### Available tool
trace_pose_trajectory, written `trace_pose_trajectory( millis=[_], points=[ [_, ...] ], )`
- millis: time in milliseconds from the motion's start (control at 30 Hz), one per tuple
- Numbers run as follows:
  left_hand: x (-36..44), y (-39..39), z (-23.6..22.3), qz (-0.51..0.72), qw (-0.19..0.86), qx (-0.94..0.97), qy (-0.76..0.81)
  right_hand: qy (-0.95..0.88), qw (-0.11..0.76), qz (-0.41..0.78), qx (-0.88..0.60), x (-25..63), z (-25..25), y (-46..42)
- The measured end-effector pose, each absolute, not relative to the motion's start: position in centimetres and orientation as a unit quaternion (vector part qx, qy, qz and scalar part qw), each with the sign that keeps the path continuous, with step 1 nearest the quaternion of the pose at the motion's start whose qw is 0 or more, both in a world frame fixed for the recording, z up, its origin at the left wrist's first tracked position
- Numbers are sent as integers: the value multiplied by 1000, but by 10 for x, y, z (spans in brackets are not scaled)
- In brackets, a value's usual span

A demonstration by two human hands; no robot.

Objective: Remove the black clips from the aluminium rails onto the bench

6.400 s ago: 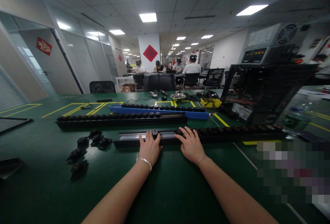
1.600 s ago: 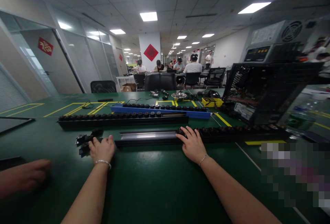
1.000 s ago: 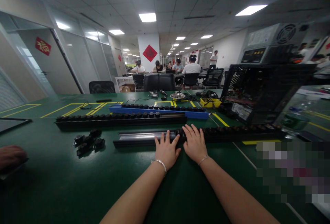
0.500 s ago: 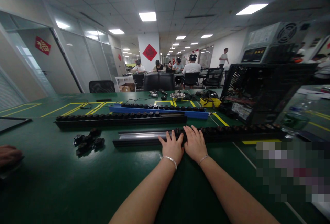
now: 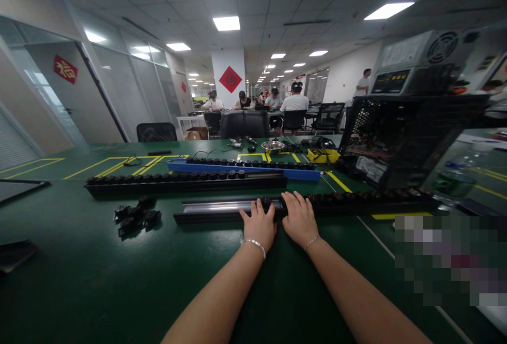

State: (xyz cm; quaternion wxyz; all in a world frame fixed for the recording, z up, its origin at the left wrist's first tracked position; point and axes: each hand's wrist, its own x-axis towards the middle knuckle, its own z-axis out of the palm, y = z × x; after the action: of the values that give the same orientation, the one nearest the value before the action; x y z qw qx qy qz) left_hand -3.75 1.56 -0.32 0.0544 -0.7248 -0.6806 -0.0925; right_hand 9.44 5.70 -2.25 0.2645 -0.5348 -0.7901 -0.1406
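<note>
A long black channel [image 5: 216,218] lies across the green table in front of me, its bare left stretch showing a shiny metal inside. Small black socket-like modules [image 5: 368,197] fill its right part in a row. My left hand [image 5: 259,226] is over the channel, thumb and fingertips around one black module [image 5: 266,199] apart from that row. My right hand [image 5: 300,220] lies with fingers stretched out over the row's left end. Several loose black modules [image 5: 137,217] sit left of the channel. What is under both palms is hidden.
Behind are another filled black channel [image 5: 178,188] and a blue channel [image 5: 245,170]. A metal bowl [image 5: 273,146], a yellow tray [image 5: 324,156] and an open computer case [image 5: 396,138] stand farther back. A dark sheet-like piece [image 5: 16,254] lies at far left.
My left hand has shifted slightly left along the channel with the module, leaving a gap to my right hand, which has hardly moved. Another person's hand at far left has gone.
</note>
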Motion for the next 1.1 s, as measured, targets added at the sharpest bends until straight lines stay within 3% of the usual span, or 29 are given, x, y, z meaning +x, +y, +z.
trace_pose_trajectory(
  millis=[1100],
  points=[
    [-76,4,0,-88,110,-675,-724,-786,294,-157,-521,94,-24,58]
  ],
)
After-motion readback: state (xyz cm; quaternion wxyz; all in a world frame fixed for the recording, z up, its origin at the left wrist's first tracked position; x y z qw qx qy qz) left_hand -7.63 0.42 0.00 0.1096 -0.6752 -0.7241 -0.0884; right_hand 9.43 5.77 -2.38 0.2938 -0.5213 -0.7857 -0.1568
